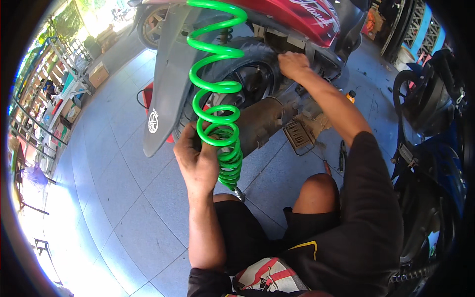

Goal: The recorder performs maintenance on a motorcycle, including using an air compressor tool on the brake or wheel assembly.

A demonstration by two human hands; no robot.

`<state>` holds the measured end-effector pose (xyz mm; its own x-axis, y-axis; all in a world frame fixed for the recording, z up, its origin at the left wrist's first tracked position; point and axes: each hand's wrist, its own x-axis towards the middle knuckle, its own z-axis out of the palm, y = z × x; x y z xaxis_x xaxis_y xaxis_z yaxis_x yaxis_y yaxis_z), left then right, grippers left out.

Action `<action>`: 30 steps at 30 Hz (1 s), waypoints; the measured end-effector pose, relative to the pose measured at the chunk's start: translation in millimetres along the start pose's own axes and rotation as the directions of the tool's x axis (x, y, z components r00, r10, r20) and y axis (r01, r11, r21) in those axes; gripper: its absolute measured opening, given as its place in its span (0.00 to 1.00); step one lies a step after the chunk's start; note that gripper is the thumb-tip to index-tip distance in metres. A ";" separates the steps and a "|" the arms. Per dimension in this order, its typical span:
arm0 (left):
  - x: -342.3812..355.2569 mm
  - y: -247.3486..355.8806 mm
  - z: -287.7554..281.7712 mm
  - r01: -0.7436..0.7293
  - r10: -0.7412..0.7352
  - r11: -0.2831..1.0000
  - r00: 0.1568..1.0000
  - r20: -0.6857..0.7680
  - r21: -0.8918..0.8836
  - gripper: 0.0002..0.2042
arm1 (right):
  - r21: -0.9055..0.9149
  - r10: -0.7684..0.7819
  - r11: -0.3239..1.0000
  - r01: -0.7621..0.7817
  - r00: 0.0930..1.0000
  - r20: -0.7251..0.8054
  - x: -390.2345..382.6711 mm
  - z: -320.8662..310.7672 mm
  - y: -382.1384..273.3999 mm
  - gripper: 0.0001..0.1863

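Note:
A bright green coiled air hose (217,86) hangs down in front of me, its lower coils bunched tightly above a metal fitting (239,194). Beside those coils my left hand (197,161) is curled at the lower edge of a scooter's rear tyre (190,106); the hose partly covers its thumb and fingers, so what it grips is hidden. My right hand (294,65) is closed in a fist at the far right of the wheel, under the red body panel (302,20). Whatever sits inside that fist cannot be seen. A grey mudguard (168,84) slants down left of the tyre.
The brown exhaust silencer (260,119) lies close below the wheel. Right of it on the tiled floor are a metal grille-like part (298,137), pliers (342,156) and a small bottle (351,95). A dark motorcycle (425,173) stands at my right; a cardboard box (99,74) is far left.

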<state>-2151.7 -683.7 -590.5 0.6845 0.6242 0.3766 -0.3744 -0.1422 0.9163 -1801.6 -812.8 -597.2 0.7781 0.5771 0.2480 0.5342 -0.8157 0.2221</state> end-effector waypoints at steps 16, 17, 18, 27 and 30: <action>9.5 -17.9 9.9 -0.008 0.009 1.000 1.000 0.028 -0.012 0.22 | 0.154 0.081 0.987 -0.044 0.967 -0.240 -4.4 11.1 9.0 0.13; 9.2 -19.6 11.2 -0.007 0.007 1.000 1.000 0.025 -0.017 0.22 | 0.185 0.079 0.982 -0.037 0.971 -0.225 -5.3 11.7 7.7 0.12; 8.4 -20.5 12.4 -0.008 0.007 1.000 1.000 0.030 0.013 0.24 | 0.167 0.123 0.981 -0.099 0.982 -0.140 -7.2 12.4 7.5 0.12; 8.2 -16.9 9.5 -0.056 0.056 0.998 0.998 0.027 0.025 0.26 | 0.281 0.058 0.959 -0.038 0.996 -0.063 9.5 13.7 0.4 0.13; 4.1 -16.8 2.8 -0.036 0.036 0.999 0.999 0.009 -0.004 0.18 | 0.232 0.242 0.953 -0.195 0.951 -0.193 11.5 24.7 7.5 0.13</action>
<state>-2140.8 -680.9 -604.0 0.6763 0.6118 0.4103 -0.4011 -0.1613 0.9017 -1780.5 -813.3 -615.9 0.8051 0.3593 0.4719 0.4340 -0.8992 -0.0557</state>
